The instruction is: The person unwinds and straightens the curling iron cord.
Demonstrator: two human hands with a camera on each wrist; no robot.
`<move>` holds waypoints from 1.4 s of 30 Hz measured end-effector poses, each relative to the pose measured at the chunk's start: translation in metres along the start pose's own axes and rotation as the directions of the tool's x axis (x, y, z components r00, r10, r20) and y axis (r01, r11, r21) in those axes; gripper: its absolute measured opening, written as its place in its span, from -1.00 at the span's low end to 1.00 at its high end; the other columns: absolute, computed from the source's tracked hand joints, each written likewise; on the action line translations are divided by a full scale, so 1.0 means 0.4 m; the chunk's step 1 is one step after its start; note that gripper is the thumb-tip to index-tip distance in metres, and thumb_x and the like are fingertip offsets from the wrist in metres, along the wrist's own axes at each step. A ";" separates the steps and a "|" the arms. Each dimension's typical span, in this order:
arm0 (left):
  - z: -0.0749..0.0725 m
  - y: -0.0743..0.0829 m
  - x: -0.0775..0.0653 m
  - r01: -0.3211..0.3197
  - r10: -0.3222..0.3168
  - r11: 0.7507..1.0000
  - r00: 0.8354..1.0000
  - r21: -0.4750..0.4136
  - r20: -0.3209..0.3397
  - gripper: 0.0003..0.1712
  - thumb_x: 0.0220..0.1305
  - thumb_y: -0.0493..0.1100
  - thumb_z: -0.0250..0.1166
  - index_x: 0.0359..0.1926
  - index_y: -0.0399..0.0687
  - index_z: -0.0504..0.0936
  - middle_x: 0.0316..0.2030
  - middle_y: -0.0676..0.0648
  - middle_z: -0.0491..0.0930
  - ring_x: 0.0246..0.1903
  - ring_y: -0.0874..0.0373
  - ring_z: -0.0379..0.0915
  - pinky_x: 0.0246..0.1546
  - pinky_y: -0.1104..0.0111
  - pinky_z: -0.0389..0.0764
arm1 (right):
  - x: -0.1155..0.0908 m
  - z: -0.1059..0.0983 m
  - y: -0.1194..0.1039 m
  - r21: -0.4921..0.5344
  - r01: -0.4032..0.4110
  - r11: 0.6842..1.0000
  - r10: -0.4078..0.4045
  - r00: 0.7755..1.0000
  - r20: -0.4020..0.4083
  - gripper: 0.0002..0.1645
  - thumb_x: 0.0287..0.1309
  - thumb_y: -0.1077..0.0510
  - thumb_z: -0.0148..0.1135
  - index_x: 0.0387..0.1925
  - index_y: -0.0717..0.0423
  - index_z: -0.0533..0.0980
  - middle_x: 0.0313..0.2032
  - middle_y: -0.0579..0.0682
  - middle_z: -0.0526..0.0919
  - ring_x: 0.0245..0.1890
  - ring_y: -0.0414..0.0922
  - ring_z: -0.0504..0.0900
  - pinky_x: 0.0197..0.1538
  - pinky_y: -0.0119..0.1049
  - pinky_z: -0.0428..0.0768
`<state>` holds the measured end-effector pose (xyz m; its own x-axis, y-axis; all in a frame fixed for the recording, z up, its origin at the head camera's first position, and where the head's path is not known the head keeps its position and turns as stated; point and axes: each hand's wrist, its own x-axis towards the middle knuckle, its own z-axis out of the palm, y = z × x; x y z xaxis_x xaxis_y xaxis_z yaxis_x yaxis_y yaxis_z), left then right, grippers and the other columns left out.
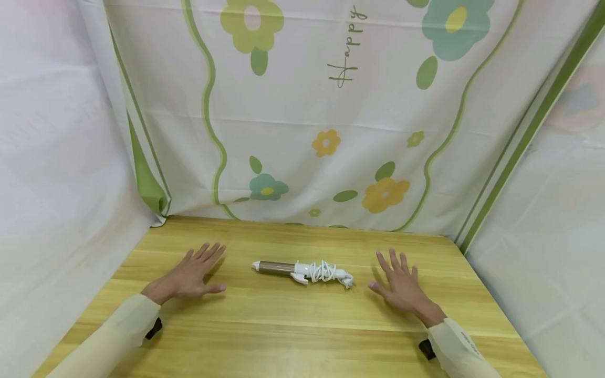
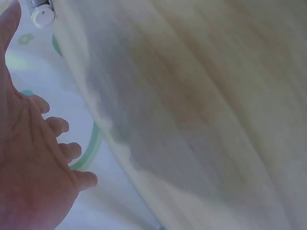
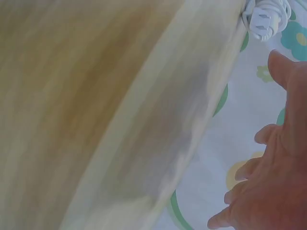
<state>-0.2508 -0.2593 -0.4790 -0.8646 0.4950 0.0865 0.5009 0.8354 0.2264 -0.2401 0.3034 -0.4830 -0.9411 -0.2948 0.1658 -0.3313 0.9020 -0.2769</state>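
A curling iron [image 1: 279, 268] with a brown barrel and white handle lies across the middle of the table, its white cord [image 1: 323, 271] wound round the handle. The plug [image 3: 261, 21] shows in the right wrist view, and the white tip [image 2: 43, 16] in the left wrist view. To its left is my left hand [image 1: 191, 274], palm down with fingers spread, apart from the iron. On the other side my right hand [image 1: 400, 283] has its fingers spread too, the thumb nearest the plug. Both hands hold nothing.
The wooden table [image 1: 283, 336] ends at a white cloth [image 1: 293, 105] printed with flowers at the back. White cloth walls [image 1: 61, 131] stand at the left and right sides. A black strap [image 1: 154, 328] shows under the left cuff, and another strap [image 1: 427, 349] under the right.
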 end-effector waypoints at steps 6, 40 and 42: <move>-0.002 0.023 0.025 -0.031 0.031 0.998 0.999 -0.050 0.013 0.14 0.25 0.38 0.21 0.55 -0.19 -0.05 0.52 -0.30 -0.06 0.47 -0.39 -0.16 0.34 -0.34 -0.07 | 0.001 0.013 -0.014 0.069 0.046 0.997 -0.048 0.998 0.039 0.03 0.32 -0.25 0.15 0.51 0.26 0.00 0.49 0.44 -0.13 0.45 0.49 -0.16 0.26 0.54 -0.08; 0.020 0.172 0.178 -0.090 0.120 0.976 0.982 -0.197 0.144 0.07 0.28 0.30 0.26 0.51 -0.25 0.05 0.46 -0.28 0.16 0.41 -0.24 0.15 0.35 -0.08 0.25 | 0.053 0.035 -0.111 0.494 -0.023 0.869 -0.099 0.970 0.220 -0.27 0.31 -0.02 0.27 0.34 0.33 0.33 0.09 0.16 0.59 0.07 0.05 0.58 0.07 -0.12 0.59; 0.022 0.176 0.183 -0.103 0.133 0.975 0.980 -0.198 0.145 0.05 0.28 0.28 0.27 0.50 -0.27 0.07 0.45 -0.30 0.18 0.40 -0.24 0.17 0.35 -0.07 0.25 | 0.056 0.039 -0.113 0.489 -0.023 0.872 -0.097 0.971 0.218 -0.29 0.31 0.00 0.27 0.34 0.30 0.35 0.06 0.13 0.60 0.04 0.02 0.59 0.06 -0.14 0.60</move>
<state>-0.2782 -0.1621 -0.4654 -0.7754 0.6309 -0.0260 0.5691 0.7161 0.4042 -0.2474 0.2511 -0.4815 -0.8968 -0.4421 -0.0182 -0.3006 0.6388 -0.7082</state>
